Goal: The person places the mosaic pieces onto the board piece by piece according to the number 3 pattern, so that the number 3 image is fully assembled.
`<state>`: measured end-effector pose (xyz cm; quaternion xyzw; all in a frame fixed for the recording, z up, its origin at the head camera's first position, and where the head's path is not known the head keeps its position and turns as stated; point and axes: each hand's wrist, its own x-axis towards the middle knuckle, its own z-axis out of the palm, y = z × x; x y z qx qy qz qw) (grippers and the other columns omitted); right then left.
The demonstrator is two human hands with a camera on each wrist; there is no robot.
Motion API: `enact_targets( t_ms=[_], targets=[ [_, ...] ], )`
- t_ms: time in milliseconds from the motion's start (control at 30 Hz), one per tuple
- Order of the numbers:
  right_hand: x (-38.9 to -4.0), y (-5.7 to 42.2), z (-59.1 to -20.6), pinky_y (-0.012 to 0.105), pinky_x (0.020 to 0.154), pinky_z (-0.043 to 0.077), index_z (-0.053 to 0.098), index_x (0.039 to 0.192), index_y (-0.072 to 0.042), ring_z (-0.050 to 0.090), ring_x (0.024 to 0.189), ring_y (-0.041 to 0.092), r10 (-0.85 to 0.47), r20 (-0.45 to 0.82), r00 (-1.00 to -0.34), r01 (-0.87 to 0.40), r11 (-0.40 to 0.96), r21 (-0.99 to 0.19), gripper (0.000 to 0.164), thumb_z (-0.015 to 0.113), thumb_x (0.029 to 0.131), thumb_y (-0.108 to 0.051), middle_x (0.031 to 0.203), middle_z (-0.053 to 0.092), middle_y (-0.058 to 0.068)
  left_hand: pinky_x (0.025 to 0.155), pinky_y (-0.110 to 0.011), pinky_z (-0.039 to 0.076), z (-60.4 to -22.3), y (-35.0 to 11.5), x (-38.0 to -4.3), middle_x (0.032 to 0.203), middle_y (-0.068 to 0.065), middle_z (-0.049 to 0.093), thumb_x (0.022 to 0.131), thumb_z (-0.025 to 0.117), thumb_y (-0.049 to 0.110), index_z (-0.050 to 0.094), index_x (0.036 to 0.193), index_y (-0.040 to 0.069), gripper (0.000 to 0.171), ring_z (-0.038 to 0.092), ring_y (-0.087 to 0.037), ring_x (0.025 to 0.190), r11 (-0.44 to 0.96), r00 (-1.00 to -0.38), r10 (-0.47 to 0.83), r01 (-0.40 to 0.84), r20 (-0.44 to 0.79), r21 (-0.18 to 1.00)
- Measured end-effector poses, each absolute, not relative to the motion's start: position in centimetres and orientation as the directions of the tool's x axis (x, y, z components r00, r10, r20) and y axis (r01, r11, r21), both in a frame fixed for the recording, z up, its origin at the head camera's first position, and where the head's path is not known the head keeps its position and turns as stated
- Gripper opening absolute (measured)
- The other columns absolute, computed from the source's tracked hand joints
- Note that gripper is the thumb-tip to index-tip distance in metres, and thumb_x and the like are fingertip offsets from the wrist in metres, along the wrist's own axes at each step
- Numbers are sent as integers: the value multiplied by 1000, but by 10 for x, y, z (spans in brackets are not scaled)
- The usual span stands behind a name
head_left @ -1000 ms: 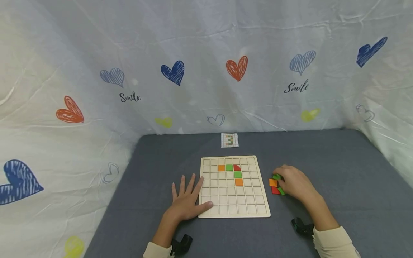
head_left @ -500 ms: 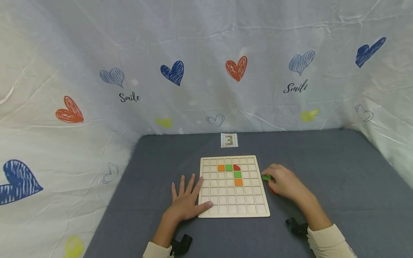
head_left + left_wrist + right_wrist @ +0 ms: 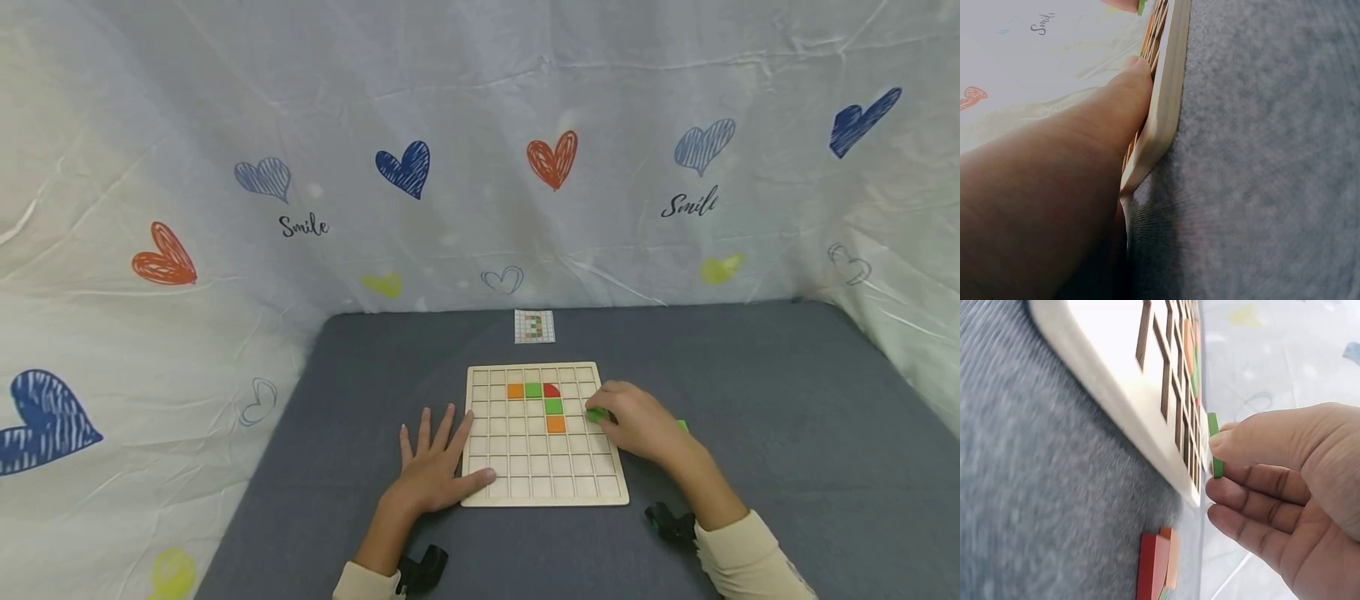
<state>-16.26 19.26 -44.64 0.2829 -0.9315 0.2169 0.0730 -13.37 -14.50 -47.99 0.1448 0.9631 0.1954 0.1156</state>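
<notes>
Green tile (image 3: 596, 414) in 1 of 2 hands (image 3: 639, 422)

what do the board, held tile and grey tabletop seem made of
Board: probably wood, pale and smooth, judging by its light tan edge. Held tile: painted wood or plastic, can't tell; even green colour. Grey tabletop: apparently fabric, matte, with fuzzy mottled texture.
</notes>
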Motion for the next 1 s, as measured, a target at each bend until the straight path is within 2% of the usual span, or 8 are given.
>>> enact_targets(
  t_ms=[300,500,733,1000],
  targets=[
    [-168,180,-447,41,77,55,78,98,-6,64,91,23,-516,245,-821,-571,728,-381,22,72,82,8,95,67,2,108,-70,-14,-480,-146,-133,167,-9,7,88,53,75,18,163,25,96,-13,-42,149,881,-930,328,236,-169,410],
    [-170,173,-446,39,78,55,78,98,-3,64,90,22,-548,230,-804,-592,709,-383,24,69,80,11,95,68,3,108,-70,-14,-481,-146,-132,168,-9,7,88,52,75,18,163,25,97,-12,-42,150,882,-931,328,241,-159,405],
    [-173,162,-444,38,77,55,79,95,-4,66,89,21,-572,236,-786,-616,690,-380,20,73,81,9,93,68,3,107,-70,-16,-486,-147,-132,167,-13,10,88,54,74,21,163,21,97,-10,-45,149,860,-931,346,267,-112,435],
    [-173,152,-444,36,75,54,78,92,-7,62,85,19,-573,223,-789,-611,689,-390,25,68,78,12,88,66,-1,108,-69,-16,-489,-147,-134,168,-9,7,87,51,78,18,163,25,98,-12,-42,150,872,-935,333,256,-124,418]
  ],
)
